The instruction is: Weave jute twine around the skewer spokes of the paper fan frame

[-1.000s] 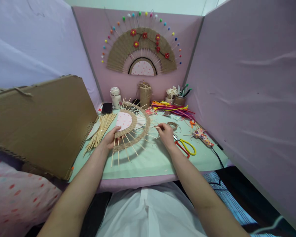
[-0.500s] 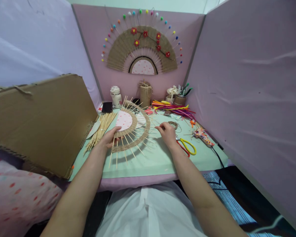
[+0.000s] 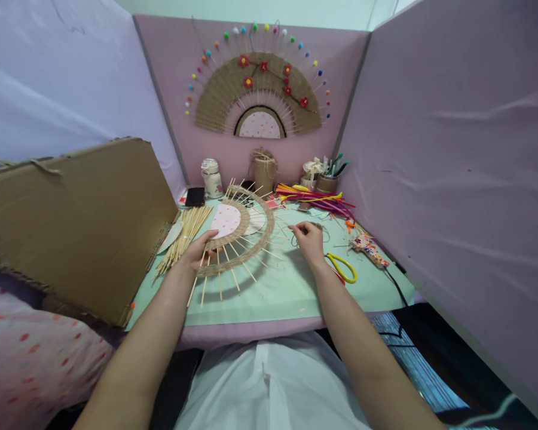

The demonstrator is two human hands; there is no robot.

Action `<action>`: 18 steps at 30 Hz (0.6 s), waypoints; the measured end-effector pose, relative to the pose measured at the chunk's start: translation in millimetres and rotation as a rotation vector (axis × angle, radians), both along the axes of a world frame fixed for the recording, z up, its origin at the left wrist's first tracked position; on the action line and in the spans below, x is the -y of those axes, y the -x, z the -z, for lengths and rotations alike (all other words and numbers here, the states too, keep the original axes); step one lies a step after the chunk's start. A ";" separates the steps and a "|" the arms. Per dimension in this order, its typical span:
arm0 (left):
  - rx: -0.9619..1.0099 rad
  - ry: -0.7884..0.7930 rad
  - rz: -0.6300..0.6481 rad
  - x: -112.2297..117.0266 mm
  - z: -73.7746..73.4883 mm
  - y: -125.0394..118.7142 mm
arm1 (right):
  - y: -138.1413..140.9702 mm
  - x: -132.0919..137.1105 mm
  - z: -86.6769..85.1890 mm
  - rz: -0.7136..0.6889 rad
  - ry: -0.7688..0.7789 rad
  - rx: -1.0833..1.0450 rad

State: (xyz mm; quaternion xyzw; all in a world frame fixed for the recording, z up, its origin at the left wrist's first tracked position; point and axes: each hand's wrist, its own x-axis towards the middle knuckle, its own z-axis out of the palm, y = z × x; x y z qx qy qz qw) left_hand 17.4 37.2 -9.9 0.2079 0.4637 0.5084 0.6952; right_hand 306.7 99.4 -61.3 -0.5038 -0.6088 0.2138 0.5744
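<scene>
My left hand (image 3: 201, 249) grips the lower left end of a half-round fan frame (image 3: 228, 220), thumb on top and fingers beneath. Thin sticks fan out from its spotted pink half-disc, crossed by an inner woven band and a separate outer twine band (image 3: 268, 224). Just right of the stick tips, my right hand (image 3: 309, 242) is closed in a pinch; what lies between the fingertips is too fine to name. A thin strand loops below those fingertips. Yellow-and-red-handled scissors (image 3: 343, 267) lie beside my right wrist, partly covered by it.
A bundle of thin sticks (image 3: 186, 236) lies left, beside a big cardboard sheet (image 3: 76, 221). Coloured pipe cleaners (image 3: 316, 197), a jar (image 3: 212, 179) and a twine-wrapped holder (image 3: 264, 172) are behind. A corded, flower-patterned glue gun (image 3: 370, 249) lies right. A finished fan (image 3: 260, 71) hangs on the back wall.
The fan frame's near edge has tipped slightly left and down in my left hand. My right hand has shifted a little to the right, still pinched, covering more of the scissors.
</scene>
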 end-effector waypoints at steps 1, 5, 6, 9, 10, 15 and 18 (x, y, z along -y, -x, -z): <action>0.003 0.003 0.007 0.6 0.2 -1.2 | 0.8 0.4 -0.2 -0.006 0.005 -0.001; 0.029 0.011 0.074 3.5 2.3 -8.4 | 4.8 1.8 1.3 -0.063 0.013 0.010; 0.034 0.008 0.091 4.1 3.1 -10.1 | 5.8 2.1 1.7 -0.081 0.017 0.009; 0.038 -0.007 0.117 5.3 4.7 -12.6 | 7.7 3.3 1.7 -0.110 0.038 -0.009; 0.032 -0.012 0.116 5.4 4.8 -12.5 | 7.9 3.6 1.3 -0.109 0.041 -0.016; -0.023 -0.042 0.082 5.2 3.0 -8.7 | 5.6 3.6 0.0 -0.061 0.034 -0.014; -0.056 -0.036 0.070 5.2 1.7 -7.0 | 3.1 1.1 2.4 -0.038 0.013 0.013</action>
